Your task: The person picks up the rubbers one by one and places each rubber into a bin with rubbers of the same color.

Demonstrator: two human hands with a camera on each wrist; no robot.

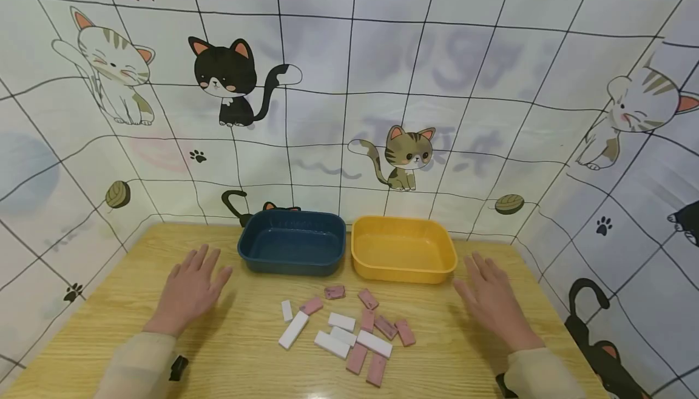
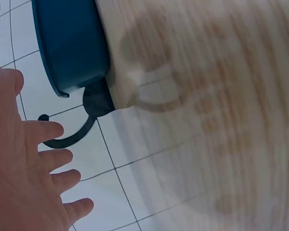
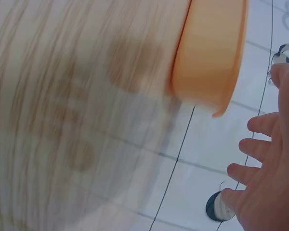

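Observation:
My left hand (image 1: 188, 293) is held above the table left of the blue bin (image 1: 292, 268), fingers extended and holding nothing. On the other side, my right hand (image 1: 494, 302) is beside the yellow bin (image 1: 404, 273), also with straight fingers and nothing in it. Between the hands lies a loose group of small rectangular pieces, some white (image 1: 293, 330), some pink (image 1: 377, 370). A few of them touch or overlap. In the left wrist view the palm and fingers (image 2: 62, 159) show beside the blue bin; the right wrist view has the fingers (image 3: 253, 149) near the yellow bin.
The light wooden table (image 1: 240, 362) meets a white gridded wall covering (image 1: 317, 114) with printed cats behind both bins. Similar covering rises at the left and right sides. The two bins stand side by side at the back edge.

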